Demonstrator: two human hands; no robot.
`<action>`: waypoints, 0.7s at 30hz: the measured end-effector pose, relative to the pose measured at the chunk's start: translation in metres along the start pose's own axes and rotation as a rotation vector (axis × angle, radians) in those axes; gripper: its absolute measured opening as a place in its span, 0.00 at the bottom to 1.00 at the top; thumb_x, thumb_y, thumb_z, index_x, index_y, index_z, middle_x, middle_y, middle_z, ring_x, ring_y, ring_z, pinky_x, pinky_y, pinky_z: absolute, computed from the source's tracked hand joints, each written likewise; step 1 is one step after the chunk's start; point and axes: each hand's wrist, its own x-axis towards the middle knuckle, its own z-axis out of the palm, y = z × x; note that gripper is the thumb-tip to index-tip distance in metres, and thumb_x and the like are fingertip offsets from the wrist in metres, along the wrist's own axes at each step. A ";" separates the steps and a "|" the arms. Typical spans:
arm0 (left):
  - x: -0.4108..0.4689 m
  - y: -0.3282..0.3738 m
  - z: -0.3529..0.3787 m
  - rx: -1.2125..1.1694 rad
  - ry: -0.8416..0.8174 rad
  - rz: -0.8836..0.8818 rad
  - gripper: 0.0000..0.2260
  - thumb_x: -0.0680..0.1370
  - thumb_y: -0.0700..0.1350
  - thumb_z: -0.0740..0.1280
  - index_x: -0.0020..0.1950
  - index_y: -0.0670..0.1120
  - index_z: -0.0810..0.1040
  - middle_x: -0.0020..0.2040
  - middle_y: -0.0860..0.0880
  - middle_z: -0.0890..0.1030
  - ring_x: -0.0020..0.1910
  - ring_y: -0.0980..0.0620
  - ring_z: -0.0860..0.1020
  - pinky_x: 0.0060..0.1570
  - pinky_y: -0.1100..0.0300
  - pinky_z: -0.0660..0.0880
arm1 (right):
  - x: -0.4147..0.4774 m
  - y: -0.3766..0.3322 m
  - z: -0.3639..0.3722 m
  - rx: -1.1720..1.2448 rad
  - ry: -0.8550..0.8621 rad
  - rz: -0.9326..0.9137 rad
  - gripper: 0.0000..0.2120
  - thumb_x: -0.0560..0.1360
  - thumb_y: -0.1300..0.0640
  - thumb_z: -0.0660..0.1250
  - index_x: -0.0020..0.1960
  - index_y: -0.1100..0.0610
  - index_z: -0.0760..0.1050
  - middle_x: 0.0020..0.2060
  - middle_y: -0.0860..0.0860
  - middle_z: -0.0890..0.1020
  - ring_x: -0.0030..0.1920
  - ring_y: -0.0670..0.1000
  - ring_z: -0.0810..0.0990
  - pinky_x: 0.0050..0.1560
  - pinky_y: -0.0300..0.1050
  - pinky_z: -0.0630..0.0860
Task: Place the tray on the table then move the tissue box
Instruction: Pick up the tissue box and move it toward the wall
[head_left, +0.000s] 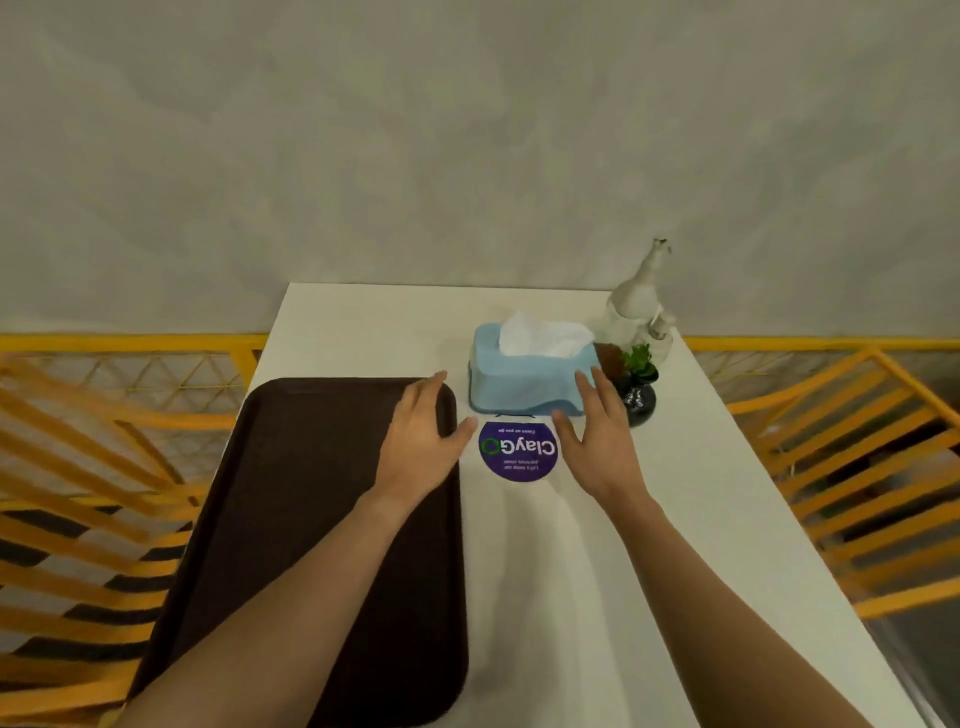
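Observation:
A dark brown tray (291, 519) lies flat on the left half of the white table (701, 493). A light blue tissue box (524, 382) with a white tissue sticking out stands at the table's far middle. My left hand (423, 436) hovers open over the tray's far right corner, fingers spread, a short way left of the box. My right hand (597, 436) is open just in front of the box's right end, fingertips close to it; contact with the box is unclear. Neither hand holds anything.
A round purple sticker (518, 451) lies on the table between my hands. Right of the box stand a small potted plant (640, 384) in a dark pot and a pale figurine (641, 301). Yellow wooden chairs (862, 447) flank the table. A grey wall is behind.

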 end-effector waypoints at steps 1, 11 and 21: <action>0.008 0.004 0.011 -0.009 -0.003 -0.011 0.37 0.76 0.59 0.72 0.80 0.51 0.62 0.76 0.49 0.67 0.74 0.49 0.67 0.68 0.52 0.69 | 0.009 0.005 0.000 0.009 -0.005 -0.006 0.30 0.83 0.48 0.62 0.81 0.53 0.57 0.81 0.53 0.56 0.79 0.56 0.54 0.77 0.56 0.58; 0.060 0.021 0.079 -0.073 0.034 -0.097 0.48 0.70 0.63 0.75 0.81 0.51 0.54 0.79 0.47 0.62 0.74 0.52 0.63 0.67 0.54 0.67 | 0.055 0.041 0.013 0.174 -0.041 -0.033 0.33 0.81 0.52 0.66 0.80 0.60 0.56 0.80 0.60 0.56 0.79 0.59 0.56 0.76 0.53 0.59; 0.089 0.016 0.087 -0.218 -0.011 -0.145 0.30 0.70 0.51 0.80 0.69 0.50 0.72 0.59 0.54 0.80 0.56 0.57 0.78 0.45 0.74 0.76 | 0.064 0.043 0.037 0.266 0.021 0.117 0.36 0.81 0.52 0.64 0.82 0.58 0.49 0.80 0.55 0.57 0.78 0.57 0.56 0.75 0.51 0.56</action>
